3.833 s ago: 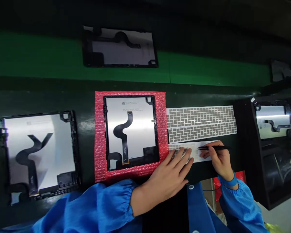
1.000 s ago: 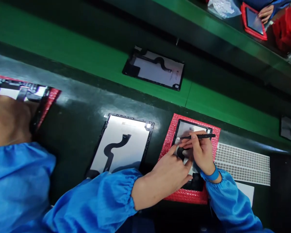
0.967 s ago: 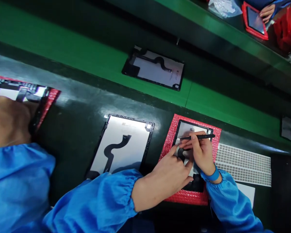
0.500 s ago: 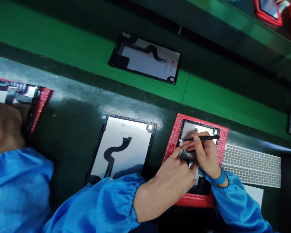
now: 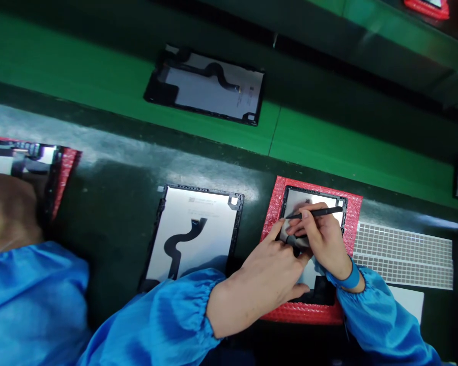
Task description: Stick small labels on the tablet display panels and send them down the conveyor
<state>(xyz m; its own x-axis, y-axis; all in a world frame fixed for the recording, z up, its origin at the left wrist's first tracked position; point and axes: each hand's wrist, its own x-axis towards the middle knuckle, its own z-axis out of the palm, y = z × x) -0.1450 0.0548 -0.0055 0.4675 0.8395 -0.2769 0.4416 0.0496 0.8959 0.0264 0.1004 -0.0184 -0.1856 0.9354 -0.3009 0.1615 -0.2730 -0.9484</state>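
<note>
A dark green workbench runs in front of a brighter green belt. On the bench, right of centre, a display panel lies back-up on a red bubble-wrap mat. The right hand is closed in a pen grip around a slim black tool, held nearly level over the panel's upper part, its tip pointing left. The left hand rests on the panel with loosely spread fingers that hold nothing, the index finger reaching to the panel's left edge. A second panel lies bare on the bench just to the left, and a third panel sits on the belt. Gridded label sheets lie just right of the mat. At far left, a co-worker's forearm covers another red mat.
</note>
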